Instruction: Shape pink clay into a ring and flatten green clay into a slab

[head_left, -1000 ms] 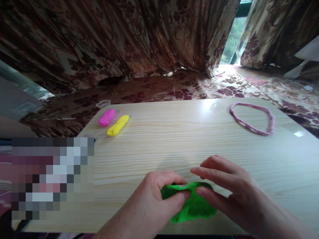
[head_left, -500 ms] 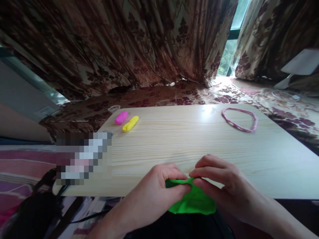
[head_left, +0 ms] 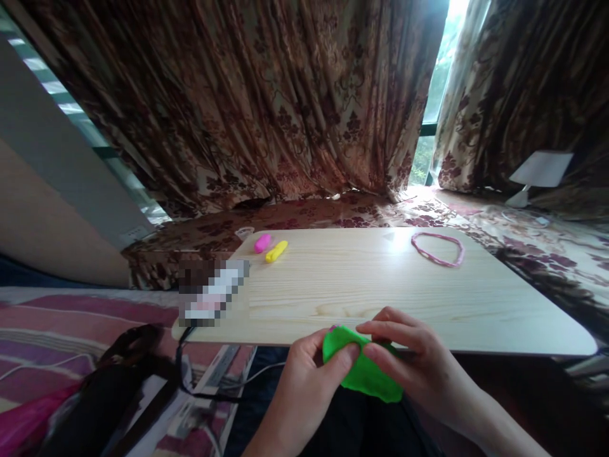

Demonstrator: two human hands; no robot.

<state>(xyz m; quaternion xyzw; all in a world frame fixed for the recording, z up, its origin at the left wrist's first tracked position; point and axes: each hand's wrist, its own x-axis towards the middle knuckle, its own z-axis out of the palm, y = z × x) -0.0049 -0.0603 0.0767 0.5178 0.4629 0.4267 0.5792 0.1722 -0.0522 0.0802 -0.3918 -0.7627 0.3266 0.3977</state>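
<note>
Some of the green sheet (head_left: pixel 372 379) behind fingers (head_left: pixel 343 363)

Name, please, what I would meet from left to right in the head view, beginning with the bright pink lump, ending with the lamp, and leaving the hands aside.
Bright pink lump → yellow lump → green sheet → pale pink ring → white lamp.

Daylight entered through the window gap (head_left: pixel 442 76), which was overexposed toward its top. The curtains (head_left: pixel 304 95) were backlit and dim. A patch of glare (head_left: pixel 398 240) lay on the far part of the table (head_left: pixel 342 292). Deep shadow filled the space beneath the table's right side. Wide-angle distortion stretched the outer edges. Coarse pixelation masked an area at the table's left.
</note>
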